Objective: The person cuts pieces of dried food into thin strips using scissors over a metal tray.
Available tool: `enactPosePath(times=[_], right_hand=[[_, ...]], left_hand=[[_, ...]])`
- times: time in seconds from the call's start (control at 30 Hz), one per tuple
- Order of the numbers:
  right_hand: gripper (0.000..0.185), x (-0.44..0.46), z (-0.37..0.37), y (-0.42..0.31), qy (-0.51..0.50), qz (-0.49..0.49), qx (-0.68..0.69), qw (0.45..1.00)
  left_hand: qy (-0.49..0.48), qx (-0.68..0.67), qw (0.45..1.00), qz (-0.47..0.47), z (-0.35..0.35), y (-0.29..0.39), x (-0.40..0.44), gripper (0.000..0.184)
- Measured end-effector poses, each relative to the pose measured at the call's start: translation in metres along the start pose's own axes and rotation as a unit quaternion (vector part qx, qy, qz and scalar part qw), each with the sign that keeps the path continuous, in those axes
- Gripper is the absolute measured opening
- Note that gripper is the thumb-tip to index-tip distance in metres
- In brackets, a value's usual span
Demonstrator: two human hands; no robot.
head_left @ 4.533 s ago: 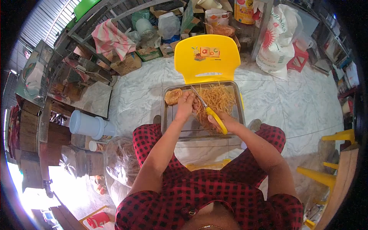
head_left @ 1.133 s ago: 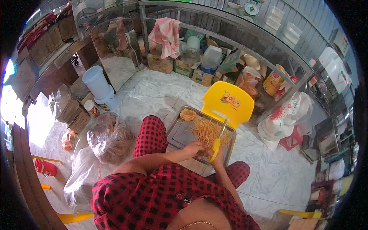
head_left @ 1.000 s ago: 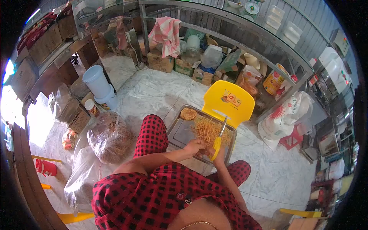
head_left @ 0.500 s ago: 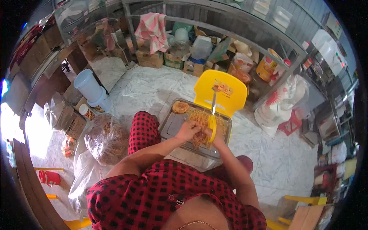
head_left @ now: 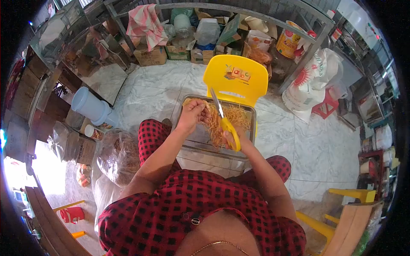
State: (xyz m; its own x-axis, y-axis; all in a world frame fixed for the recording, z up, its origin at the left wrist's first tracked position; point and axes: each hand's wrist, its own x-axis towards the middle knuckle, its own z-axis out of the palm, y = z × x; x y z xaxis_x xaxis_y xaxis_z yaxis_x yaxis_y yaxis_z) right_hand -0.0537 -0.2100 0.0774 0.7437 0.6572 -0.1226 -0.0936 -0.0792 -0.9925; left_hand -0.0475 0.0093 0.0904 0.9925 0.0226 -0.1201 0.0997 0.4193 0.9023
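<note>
My right hand (head_left: pixel 237 138) grips a pair of scissors (head_left: pixel 228 126) with yellow handles, the blades pointing up and away over the tray. My left hand (head_left: pixel 194 116) is closed, fingers curled together above the tray's far left corner. A tan, flat piece (head_left: pixel 206 103) shows partly behind its fingers; I cannot make out what they hold. Thin, light-brown shredded strips (head_left: pixel 237 116) fill the right side of the metal tray (head_left: pixel 197 139), and some hang near my left fingertips. The tray lies between my knees.
A yellow chair (head_left: pixel 235 81) stands just behind the tray. On the left are a pale blue bucket (head_left: pixel 87 104) and a clear bag of brown stuff (head_left: pixel 117 155). A white sack (head_left: pixel 305 87) stands at right. Cardboard boxes (head_left: pixel 150 55) line the back under a metal-framed counter.
My left hand has moved left, away from my right hand, to where a round brown piece lay. The scissors have swung to tilt left. The whole view has shifted slightly.
</note>
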Motion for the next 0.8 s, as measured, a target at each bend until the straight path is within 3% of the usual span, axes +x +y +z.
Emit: enactPosePath(times=[0.3,0.8], right_hand=[[0.043,-0.012,0.016,-0.003,-0.07,0.017,0.029,0.997],[0.048,-0.013,0.018,-0.004,-0.01,0.028,-0.032,0.999]], left_hand=[[-0.005,0.023,1.0,0.018,0.001,0.002,0.004,0.009],[0.045,0.053,0.997,0.036,0.018,-0.006,0.009,0.008]])
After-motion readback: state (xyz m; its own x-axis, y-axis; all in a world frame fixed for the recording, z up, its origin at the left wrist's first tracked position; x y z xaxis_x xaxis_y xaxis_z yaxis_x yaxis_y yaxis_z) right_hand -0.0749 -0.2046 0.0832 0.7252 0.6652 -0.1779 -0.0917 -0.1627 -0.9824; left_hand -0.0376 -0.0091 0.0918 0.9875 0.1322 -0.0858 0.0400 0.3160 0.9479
